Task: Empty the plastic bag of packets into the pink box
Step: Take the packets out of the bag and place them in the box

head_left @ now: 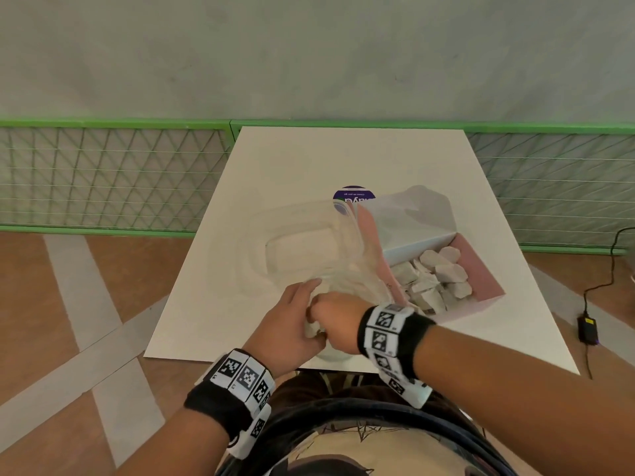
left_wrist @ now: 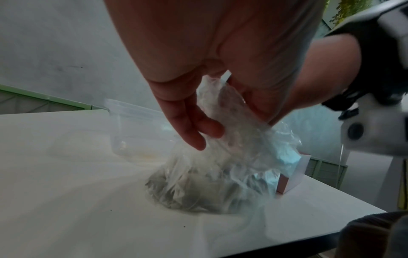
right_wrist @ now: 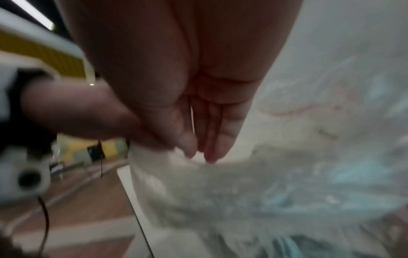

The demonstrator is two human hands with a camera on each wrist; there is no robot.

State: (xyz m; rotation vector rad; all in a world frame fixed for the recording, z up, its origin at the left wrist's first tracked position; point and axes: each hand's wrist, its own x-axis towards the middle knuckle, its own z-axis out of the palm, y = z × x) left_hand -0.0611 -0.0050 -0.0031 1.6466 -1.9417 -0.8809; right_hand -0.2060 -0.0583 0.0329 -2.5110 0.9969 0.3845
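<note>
A clear plastic bag (head_left: 354, 283) stands on the white table (head_left: 213, 304) near its front edge, just left of the pink box (head_left: 481, 269). My left hand (head_left: 302, 304) and right hand (head_left: 326, 314) meet at the bag's gathered top, and both hold it. In the left wrist view the bag (left_wrist: 212, 174) rests on the table with packets (left_wrist: 194, 195) bunched at its bottom, and my left fingers (left_wrist: 192, 132) curl against its neck. The right wrist view is blurred; my right fingertips (right_wrist: 207, 150) pinch the plastic (right_wrist: 298, 157). Several white packets (head_left: 436, 276) lie in the pink box.
A clear plastic tub (head_left: 299, 245) stands mid-table just behind the bag. The box's white flap (head_left: 412, 221) stands up at its far end, with a purple round label (head_left: 354, 195) behind. A cable and black adapter (head_left: 588, 328) lie on the floor to the right. A green mesh fence (head_left: 113, 180) runs behind.
</note>
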